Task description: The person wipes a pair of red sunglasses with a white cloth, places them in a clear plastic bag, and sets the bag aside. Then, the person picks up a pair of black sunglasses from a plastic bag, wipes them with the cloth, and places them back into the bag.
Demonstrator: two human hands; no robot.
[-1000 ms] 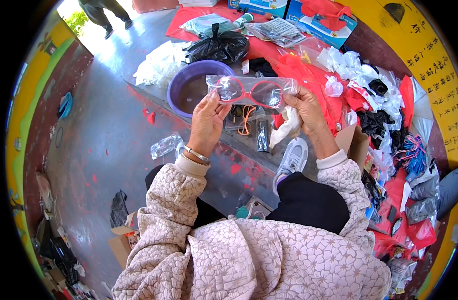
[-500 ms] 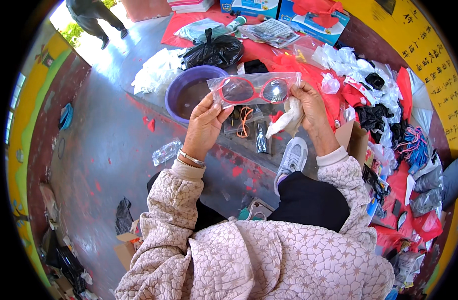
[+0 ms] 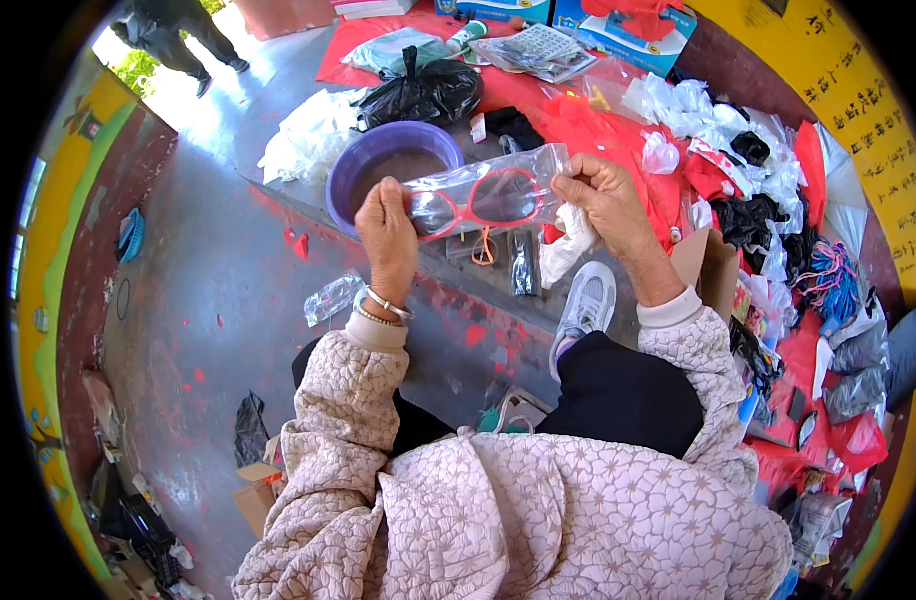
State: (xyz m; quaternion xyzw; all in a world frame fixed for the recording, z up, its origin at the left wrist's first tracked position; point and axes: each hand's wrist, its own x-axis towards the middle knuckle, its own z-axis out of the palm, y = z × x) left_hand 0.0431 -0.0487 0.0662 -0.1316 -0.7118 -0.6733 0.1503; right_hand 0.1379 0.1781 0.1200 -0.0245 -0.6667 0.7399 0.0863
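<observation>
A pair of red-framed sunglasses (image 3: 500,197) in a clear plastic sleeve is stretched between my two hands, tilted with its right end higher. My left hand (image 3: 387,235) pinches the sleeve's left end. At the other end, my right hand (image 3: 610,208) grips the sleeve's corner and also has a crumpled white cloth (image 3: 568,245) hanging beneath its fingers. Under the sunglasses, on the ledge, lie an orange-framed pair of glasses (image 3: 485,248), partly hidden, and a dark item in a clear sleeve (image 3: 523,265). Behind my left hand stands a purple basin (image 3: 343,180) with murky water.
A knotted black plastic bag (image 3: 423,92) and white plastic bags (image 3: 308,140) sit beyond the basin. Plastic bags, red cloth and a cardboard box (image 3: 706,268) crowd the right side. A clear plastic package (image 3: 334,299) lies on the floor at left. Another person (image 3: 183,40) stands far left.
The sunglasses have tipped, their left end dropping and shifting left. My left hand has turned and moved slightly left with them. The white cloth still hangs from my right hand.
</observation>
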